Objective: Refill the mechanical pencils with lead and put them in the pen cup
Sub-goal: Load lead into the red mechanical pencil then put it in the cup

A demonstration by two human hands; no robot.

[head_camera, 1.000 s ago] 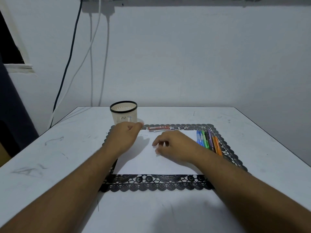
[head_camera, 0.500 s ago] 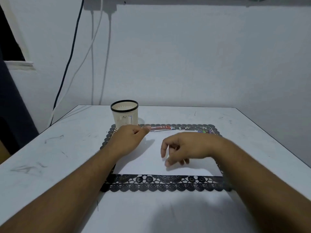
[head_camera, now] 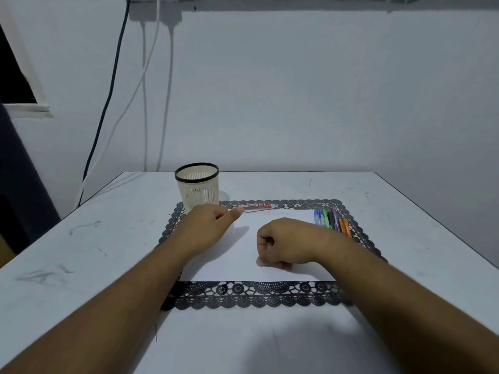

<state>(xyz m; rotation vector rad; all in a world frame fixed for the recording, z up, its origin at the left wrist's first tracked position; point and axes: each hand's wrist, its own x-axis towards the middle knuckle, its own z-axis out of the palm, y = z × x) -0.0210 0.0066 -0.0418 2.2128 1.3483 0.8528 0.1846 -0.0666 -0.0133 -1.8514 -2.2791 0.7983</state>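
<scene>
Right now your curled, empty right hand (head_camera: 283, 242) is resting nearest the pencils (head_camera: 332, 218) lying lengthwise just beyond it, while your left hand (head_camera: 208, 225) is pinching something thin beside the lead tube (head_camera: 256, 206).

The counter (head_camera: 270, 346) has a smooth, matt white top, scuffed with grey marks at the left. On it lies a black lace-patterned mat (head_camera: 259, 295), openwork at its edges, with a plain matt white sheet (head_camera: 243, 255) that looks like paper over its middle. The pen cup (head_camera: 197, 186) at the far left looks like cream plastic, slotted, with a black rim. The mechanical pencils (head_camera: 332, 218) at the right have coloured, slightly glossy plastic barrels. The lead case (head_camera: 255, 207) looks like red plastic.
</scene>
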